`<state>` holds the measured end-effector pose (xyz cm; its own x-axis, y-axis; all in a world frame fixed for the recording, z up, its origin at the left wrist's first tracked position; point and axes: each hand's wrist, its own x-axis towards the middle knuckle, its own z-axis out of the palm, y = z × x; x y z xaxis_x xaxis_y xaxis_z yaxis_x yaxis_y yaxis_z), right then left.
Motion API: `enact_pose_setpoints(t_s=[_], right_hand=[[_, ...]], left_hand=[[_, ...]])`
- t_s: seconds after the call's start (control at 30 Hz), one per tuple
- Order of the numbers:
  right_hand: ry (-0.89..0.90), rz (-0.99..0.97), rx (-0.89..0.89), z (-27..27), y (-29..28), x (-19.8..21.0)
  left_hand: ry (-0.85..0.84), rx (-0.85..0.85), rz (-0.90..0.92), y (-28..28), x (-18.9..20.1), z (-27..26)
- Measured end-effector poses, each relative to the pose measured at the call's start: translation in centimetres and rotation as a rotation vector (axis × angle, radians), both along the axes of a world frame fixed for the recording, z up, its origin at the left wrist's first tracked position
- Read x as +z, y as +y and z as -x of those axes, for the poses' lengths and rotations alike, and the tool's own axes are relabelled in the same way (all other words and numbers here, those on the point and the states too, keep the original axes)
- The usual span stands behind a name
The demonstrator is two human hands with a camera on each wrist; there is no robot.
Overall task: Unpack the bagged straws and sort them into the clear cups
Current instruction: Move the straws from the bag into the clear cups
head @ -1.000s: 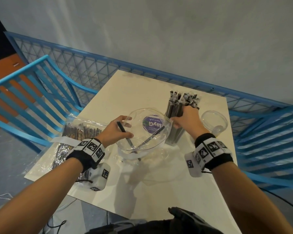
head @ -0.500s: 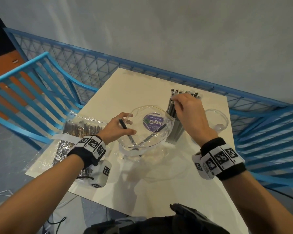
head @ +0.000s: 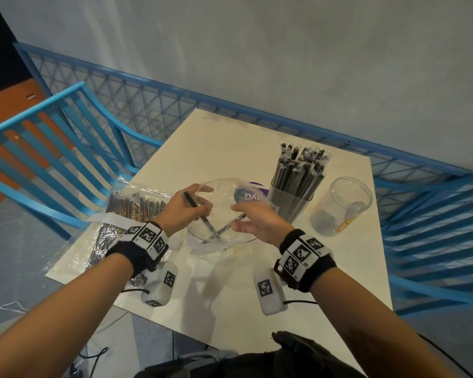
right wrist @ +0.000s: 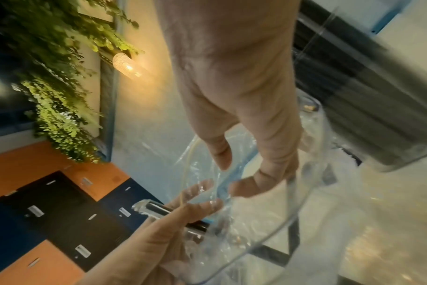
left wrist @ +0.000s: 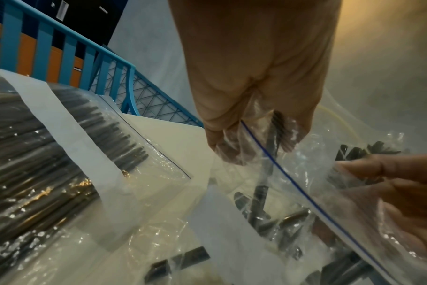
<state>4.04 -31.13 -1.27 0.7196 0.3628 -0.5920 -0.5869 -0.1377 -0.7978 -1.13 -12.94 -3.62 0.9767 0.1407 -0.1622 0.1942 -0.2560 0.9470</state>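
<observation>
A clear zip bag (head: 224, 197) stands open in the middle of the table, with a few black wrapped straws (head: 221, 231) left in its bottom. My left hand (head: 187, 214) pinches one wrapped straw (head: 189, 198) together with the bag's left rim; the left wrist view shows the pinch (left wrist: 254, 138). My right hand (head: 243, 218) is at the right rim, thumb and curled index finger around the blue zip edge (right wrist: 232, 173). Right of the bag, a clear cup (head: 294, 199) is packed with upright black straws. Beside it stands an empty clear cup (head: 342, 208).
A second sealed bag of straws (head: 137, 208) lies at the table's left edge, partly under my left wrist. The white table (head: 230, 148) has bare room at the back and front. Blue chairs (head: 52, 148) flank both sides, and a blue mesh railing (head: 175, 105) runs behind.
My right hand left the top of the straw-filled cup and came back left to the bag's rim. The left hand kept its hold on the straw and bag.
</observation>
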Motion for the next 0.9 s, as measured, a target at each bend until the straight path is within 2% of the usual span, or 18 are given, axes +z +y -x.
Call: enact_pose_setpoints(t_s=[0.1, 0.23, 0.3, 0.4, 0.6, 0.77, 0.9], right_hand=[[-0.087, 0.019, -0.069, 0.1, -0.1, -0.3], [-0.505, 0.133, 0.056, 1.6, 0.1, -1.1], [-0.620, 0.152, 0.072, 2.1, 0.7, -1.3], [-0.637, 0.121, 0.068, 2.2, 1.6, -1.2], [-0.763, 0.247, 0.273, 2.0, 2.8, -0.5], [-0.766, 0.217, 0.081, 0.8, 2.1, 1.0], [-0.872, 0.243, 0.038, 0.3, 0.2, 5.3]], left_hand=[[0.014, 0.015, -0.008, -0.2, 0.0, -0.1], [0.048, 0.025, -0.004, -0.8, 0.6, -0.4], [0.046, -0.003, 0.000, -1.3, 1.0, -0.4], [0.042, -0.064, -0.002, -2.0, 1.3, -0.4], [0.052, -0.225, 0.058, -3.2, 2.3, -0.5], [0.059, -0.305, 0.028, -1.5, 1.0, -0.6], [0.150, -0.273, 0.006, -0.8, 0.3, -0.4]])
